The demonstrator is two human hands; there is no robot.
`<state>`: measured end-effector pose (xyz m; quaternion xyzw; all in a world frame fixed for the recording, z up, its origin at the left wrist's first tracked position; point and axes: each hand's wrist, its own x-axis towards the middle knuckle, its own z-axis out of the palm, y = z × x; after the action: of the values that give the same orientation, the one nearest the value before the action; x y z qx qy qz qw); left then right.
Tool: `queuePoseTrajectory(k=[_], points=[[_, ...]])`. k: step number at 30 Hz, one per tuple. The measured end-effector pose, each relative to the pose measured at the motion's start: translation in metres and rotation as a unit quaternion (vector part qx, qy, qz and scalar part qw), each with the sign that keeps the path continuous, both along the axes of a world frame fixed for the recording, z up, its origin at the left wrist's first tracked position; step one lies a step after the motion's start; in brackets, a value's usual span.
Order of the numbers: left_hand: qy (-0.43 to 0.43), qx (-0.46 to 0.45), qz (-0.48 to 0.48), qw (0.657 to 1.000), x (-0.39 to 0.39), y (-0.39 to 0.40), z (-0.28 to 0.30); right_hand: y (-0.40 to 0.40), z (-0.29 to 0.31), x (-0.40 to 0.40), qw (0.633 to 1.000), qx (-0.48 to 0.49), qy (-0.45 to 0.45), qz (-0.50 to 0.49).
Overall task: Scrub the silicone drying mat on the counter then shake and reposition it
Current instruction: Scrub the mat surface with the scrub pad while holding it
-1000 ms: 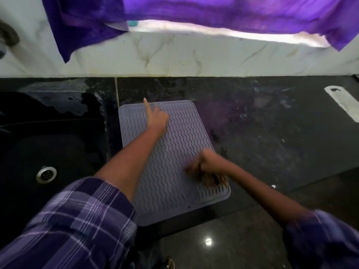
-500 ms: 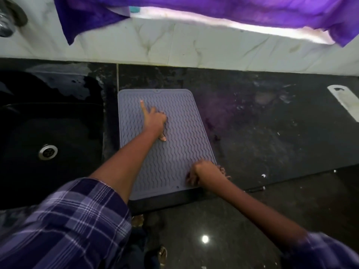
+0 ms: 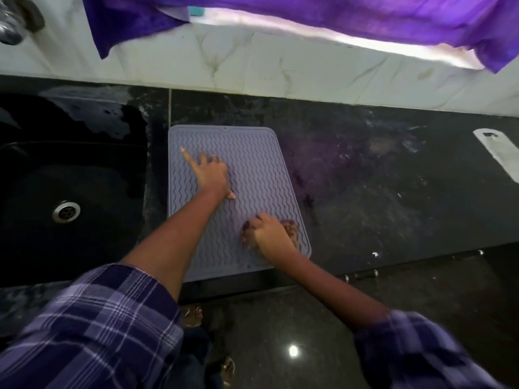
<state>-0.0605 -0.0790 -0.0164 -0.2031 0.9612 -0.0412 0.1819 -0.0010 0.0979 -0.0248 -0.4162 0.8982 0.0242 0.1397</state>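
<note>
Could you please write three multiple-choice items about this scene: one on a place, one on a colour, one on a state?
1. Where does the sink drain lie relative to the silicone drying mat?
A. left
B. right
C. on it

2. What colour is the cloth hanging above?
A. green
B. purple
C. white

3. What does the right hand do?
A. hangs idle
B. points at the wall
C. grips a brownish scrubber on the mat

Answers: 1 A, the drain sits in the black basin left of the mat. 2 B, the fabric is purple. 3 C, curled fingers hold the scrubber; the left hand presses the mat.
</note>
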Motion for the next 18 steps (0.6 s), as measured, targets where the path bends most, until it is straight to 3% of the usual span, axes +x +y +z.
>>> queuePoseTrajectory(k=[3, 5, 7, 9, 11, 15, 18], points=[[-0.008, -0.012, -0.003, 1.0, 0.004, 0.002, 0.003, 0.015, 0.015, -0.007, 0.994, 0.028, -0.105, -0.033], [-0.003, -0.02, -0.008, 1.0, 0.004, 0.003, 0.0, -0.003, 0.033, -0.033, 0.985, -0.028, -0.158, -0.071], [0.011, -0.016, 0.0, 1.0, 0.003, 0.002, -0.002, -0.029, 0.035, -0.06, 0.98, -0.093, -0.124, -0.122], [0.011, -0.007, 0.013, 1.0, 0.002, 0.001, -0.002, -0.051, 0.021, -0.075, 0.979, -0.08, -0.062, -0.175], [-0.003, -0.007, 0.019, 1.0, 0.0, 0.0, -0.002, -0.05, 0.006, -0.066, 0.988, -0.069, -0.003, -0.141], [-0.009, 0.006, 0.011, 1.0, 0.0, -0.005, -0.004, 0.007, -0.001, 0.002, 0.985, -0.109, -0.031, -0.128], [-0.013, 0.008, 0.013, 1.0, 0.003, -0.004, -0.001, 0.042, 0.011, 0.034, 0.987, -0.074, -0.109, -0.09]])
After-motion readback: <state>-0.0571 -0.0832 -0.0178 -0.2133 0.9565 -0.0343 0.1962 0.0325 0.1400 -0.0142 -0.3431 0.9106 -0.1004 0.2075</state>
